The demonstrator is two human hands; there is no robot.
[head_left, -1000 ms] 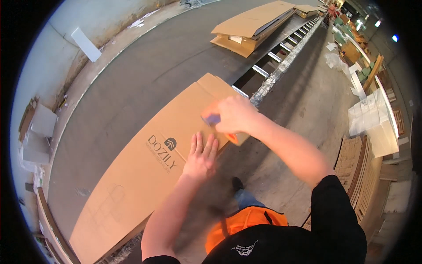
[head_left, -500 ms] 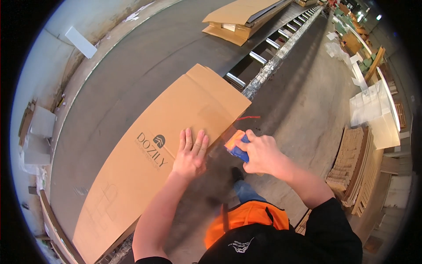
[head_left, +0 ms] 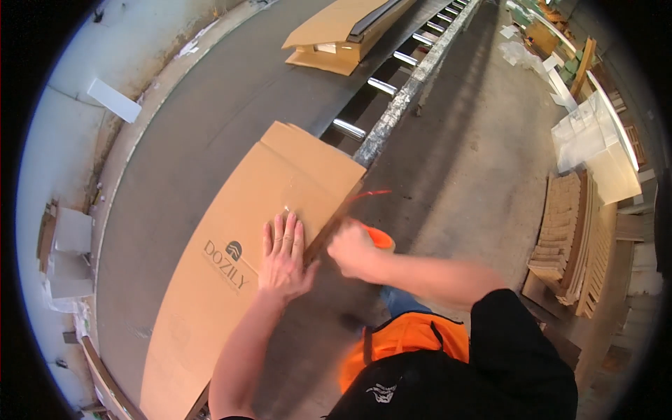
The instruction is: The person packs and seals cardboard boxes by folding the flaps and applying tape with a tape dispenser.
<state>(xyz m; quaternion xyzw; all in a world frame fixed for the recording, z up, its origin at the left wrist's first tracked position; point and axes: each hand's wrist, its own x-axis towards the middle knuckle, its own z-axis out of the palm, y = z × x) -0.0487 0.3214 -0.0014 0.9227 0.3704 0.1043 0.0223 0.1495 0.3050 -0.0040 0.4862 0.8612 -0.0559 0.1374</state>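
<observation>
A long brown cardboard box (head_left: 231, 231) with dark print lies on the conveyor line. My left hand (head_left: 282, 262) presses flat on its top near the right edge, fingers stretched out. Beside that edge, my right hand (head_left: 353, 248) is closed round a tape dispenser, slightly smeared by motion. Only the dispenser's orange part (head_left: 380, 238) shows past the hand; the rest is hidden. A thin red strip (head_left: 371, 193) sticks out from the box's side, beyond my right hand.
Metal rollers (head_left: 382, 86) and a worn rail (head_left: 399, 108) run away from the box. Another carton (head_left: 325, 35) lies further up the line. Stacked flat cardboard (head_left: 556, 231) and white boards (head_left: 595, 136) stand on the right. A white panel (head_left: 114, 100) leans at the left wall.
My right hand has moved left with the tape dispenser, close against the box's side, and turned so the blue part no longer shows. My left hand stays on the box. The view has shifted.
</observation>
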